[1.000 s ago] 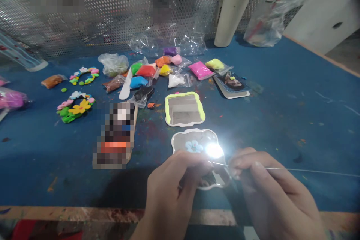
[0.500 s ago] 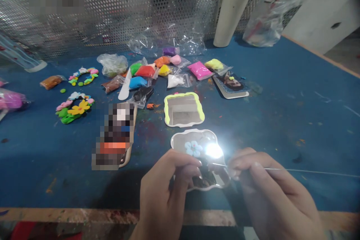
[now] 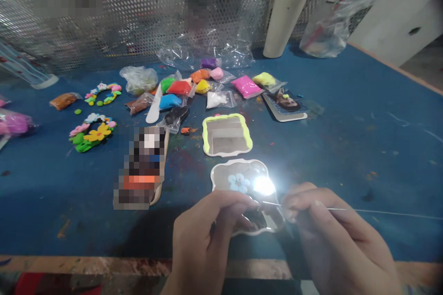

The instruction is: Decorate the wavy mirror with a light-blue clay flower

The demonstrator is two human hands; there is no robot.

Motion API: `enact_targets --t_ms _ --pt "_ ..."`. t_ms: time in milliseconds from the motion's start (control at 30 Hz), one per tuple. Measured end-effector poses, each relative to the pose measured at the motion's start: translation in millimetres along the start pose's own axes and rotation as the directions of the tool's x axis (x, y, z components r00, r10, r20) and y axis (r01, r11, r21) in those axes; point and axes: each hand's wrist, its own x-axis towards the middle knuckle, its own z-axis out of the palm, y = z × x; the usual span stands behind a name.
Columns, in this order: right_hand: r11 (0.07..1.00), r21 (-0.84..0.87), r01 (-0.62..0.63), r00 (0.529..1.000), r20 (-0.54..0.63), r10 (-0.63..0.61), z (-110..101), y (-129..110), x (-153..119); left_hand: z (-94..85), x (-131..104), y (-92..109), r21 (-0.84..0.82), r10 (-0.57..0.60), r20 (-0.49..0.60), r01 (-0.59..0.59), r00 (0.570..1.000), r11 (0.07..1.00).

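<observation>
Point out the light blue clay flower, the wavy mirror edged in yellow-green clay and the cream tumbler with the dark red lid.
Light blue clay flower (image 3: 238, 183): head view, near its centre.
Mirror edged in yellow-green clay (image 3: 227, 134): head view, middle of the glass.
Cream tumbler (image 3: 289, 16): head view, middle of the body.

Left hand (image 3: 205, 228) reaching inward, index finger stretched over the thumb, tips close together; right hand (image 3: 337, 235) opposite, thumb laid against a curled index finger in a pinch; both low, apart.
</observation>
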Motion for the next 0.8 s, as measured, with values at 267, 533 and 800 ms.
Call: enact_targets --t_ms 267,533,800 --pt "1.000 -0.006 -0.029 1.000 -0.010 0.029 0.2 -1.5 0.5 -4.3 0.9 -3.7 0.044 0.053 0.013 -0.054 0.999 0.998" --pt "0.999 0.016 -0.039 0.999 0.004 0.039 -2.3 -1.7 -1.6 -2.1 0.2 -1.2 0.002 0.037 0.035 -0.037 0.999 0.999" --pt "1.000 0.016 0.001 1.000 0.014 -0.002 -1.1 -0.8 0.1 -1.1 2.1 -4.6 0.053 0.074 0.018 -0.075 0.997 0.996"
